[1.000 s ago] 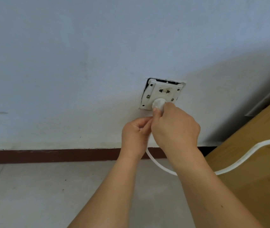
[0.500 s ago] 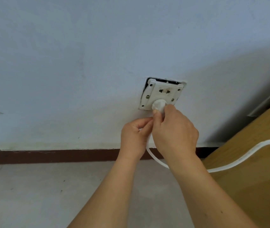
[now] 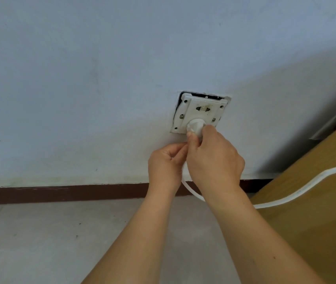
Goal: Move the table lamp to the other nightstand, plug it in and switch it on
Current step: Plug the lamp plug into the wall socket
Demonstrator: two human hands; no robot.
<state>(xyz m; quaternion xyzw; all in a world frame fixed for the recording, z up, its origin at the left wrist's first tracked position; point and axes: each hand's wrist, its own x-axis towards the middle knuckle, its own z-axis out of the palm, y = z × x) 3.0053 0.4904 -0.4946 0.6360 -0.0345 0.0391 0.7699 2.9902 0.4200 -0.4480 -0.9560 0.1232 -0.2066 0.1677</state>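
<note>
A white wall socket (image 3: 200, 111) hangs a little loose in its wall opening, low on the pale wall. A round white plug (image 3: 195, 127) sits against the socket's lower holes. My right hand (image 3: 214, 158) is shut on the plug from below. My left hand (image 3: 166, 165) is just left of it, fingers pinched on the white cord (image 3: 298, 193) under the plug. The cord runs right across the side of a wooden nightstand (image 3: 316, 222). The lamp itself is out of view.
A dark brown skirting board (image 3: 60, 193) runs along the foot of the wall above a grey tiled floor (image 3: 50, 242). The nightstand stands at the right edge, with a shadowed gap between it and the wall.
My right hand has pressed the plug slightly up and closer into the socket. The left hand and the cord have barely shifted.
</note>
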